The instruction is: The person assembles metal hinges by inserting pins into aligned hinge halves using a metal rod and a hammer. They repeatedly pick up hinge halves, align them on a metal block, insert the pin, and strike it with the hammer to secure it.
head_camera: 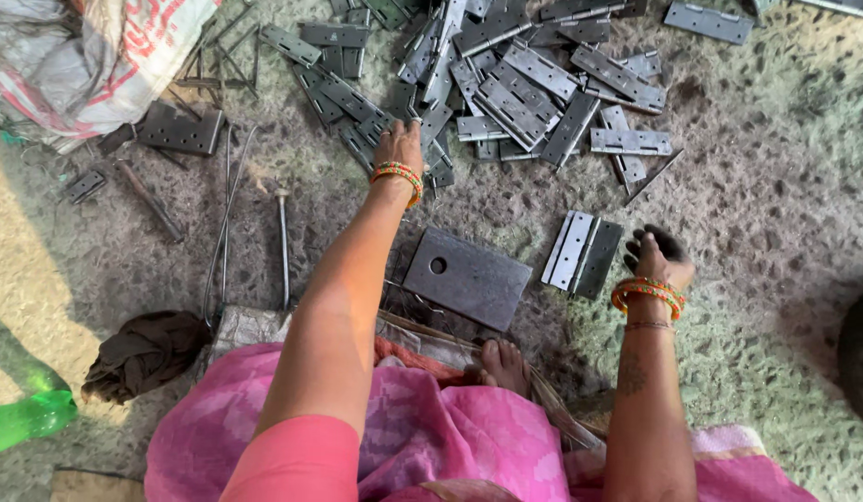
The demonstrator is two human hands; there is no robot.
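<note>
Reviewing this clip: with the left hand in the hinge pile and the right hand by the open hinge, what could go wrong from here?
1. The left hand reaches bare into the loose pile of metal hinges; edges could cut or pinch fingers, and pulling one may shift others.
2. A bare foot rests beside the steel block; a dropped hinge might strike it.
3. Thin rods lie scattered on the floor, possibly rolling or poking. The right hand hovers empty near the open hinge.

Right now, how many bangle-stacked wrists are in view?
2. One set of orange-green bangles on the left wrist reaching into the hinge pile; the other bangles on the right wrist beside the open hinge.
</note>
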